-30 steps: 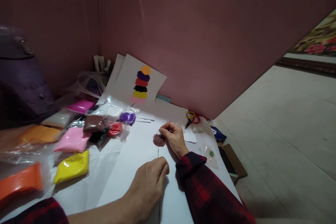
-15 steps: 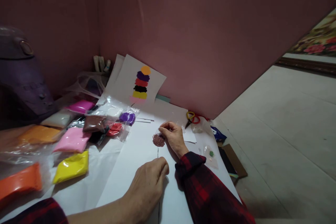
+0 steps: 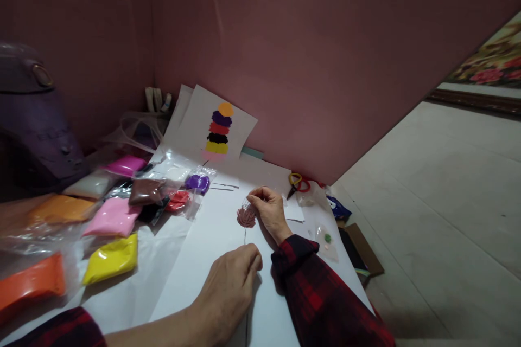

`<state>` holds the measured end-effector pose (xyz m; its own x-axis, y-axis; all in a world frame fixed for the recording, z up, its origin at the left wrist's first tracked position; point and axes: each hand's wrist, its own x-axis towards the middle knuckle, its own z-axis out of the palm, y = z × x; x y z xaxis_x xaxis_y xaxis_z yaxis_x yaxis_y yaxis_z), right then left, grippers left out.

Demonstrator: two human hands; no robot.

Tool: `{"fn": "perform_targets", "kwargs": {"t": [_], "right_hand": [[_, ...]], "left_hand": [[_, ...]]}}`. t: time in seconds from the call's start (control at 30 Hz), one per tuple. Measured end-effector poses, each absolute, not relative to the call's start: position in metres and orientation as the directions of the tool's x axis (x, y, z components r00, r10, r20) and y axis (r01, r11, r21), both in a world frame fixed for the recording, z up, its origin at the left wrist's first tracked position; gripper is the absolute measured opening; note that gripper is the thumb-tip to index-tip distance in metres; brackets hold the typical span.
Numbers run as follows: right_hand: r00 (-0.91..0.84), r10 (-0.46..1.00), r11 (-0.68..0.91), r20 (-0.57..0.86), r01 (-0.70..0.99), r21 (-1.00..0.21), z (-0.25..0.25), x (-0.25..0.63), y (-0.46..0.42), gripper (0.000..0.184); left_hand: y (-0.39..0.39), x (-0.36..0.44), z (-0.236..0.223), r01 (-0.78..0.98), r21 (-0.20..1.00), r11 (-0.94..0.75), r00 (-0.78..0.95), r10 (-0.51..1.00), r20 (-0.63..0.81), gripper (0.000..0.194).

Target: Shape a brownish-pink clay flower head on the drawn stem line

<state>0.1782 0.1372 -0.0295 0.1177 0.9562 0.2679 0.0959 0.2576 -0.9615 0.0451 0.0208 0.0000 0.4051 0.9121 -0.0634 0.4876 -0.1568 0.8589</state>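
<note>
A round brown clay piece (image 3: 246, 217) with ridged, petal-like strips lies on the white paper (image 3: 195, 260). Pinched at its upper right edge are the fingers of my right hand (image 3: 267, 210); fine pale lines show by the fingertips, too small to name. Down from the brown piece runs a thin dark line, like a stem (image 3: 245, 236), which passes under my left hand (image 3: 234, 276) and shows again below it. My left hand rests curled on the paper, closed, and its fingertips are hidden.
Bags of coloured clay, including a yellow one (image 3: 112, 259) and a pink one (image 3: 112, 217), crowd the left. A sheet with a coloured stacked picture (image 3: 220, 130) leans on the wall. Scissors (image 3: 299, 183) lie beyond my right hand, and a purple bottle (image 3: 36, 119) stands far left.
Barely anything differs: my right fingertips have shifted very slightly at the edge of the brown clay piece. My left hand stays in place.
</note>
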Motion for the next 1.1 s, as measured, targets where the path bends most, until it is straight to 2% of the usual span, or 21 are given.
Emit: {"fn": "perform_targets", "kwargs": {"t": [0.3, 0.57, 0.9, 1.1], "right_hand": [[0.196, 0.945, 0.262, 0.263, 0.029, -0.965, -0.033, 0.184, 0.14, 0.012], [0.132, 0.954, 0.249, 0.27, 0.155, -0.956, -0.025, 0.185, 0.132, 0.012], [0.097, 0.955, 0.254, 0.282, 0.232, -0.939, -0.019, 0.182, 0.127, 0.011], [0.111, 0.957, 0.247, 0.269, 0.177, -0.953, -0.026, 0.181, 0.129, 0.01]], "left_hand": [[0.02, 0.044, 0.002, 0.472, 0.869, -0.146, 0.405, 0.912, -0.067, 0.021], [0.021, 0.043, 0.003, 0.466, 0.872, -0.151, 0.416, 0.907, -0.066, 0.021], [0.021, 0.044, 0.003, 0.459, 0.878, -0.138, 0.413, 0.908, -0.073, 0.022], [0.02, 0.044, 0.001, 0.462, 0.874, -0.148, 0.415, 0.908, -0.065, 0.02]]}}
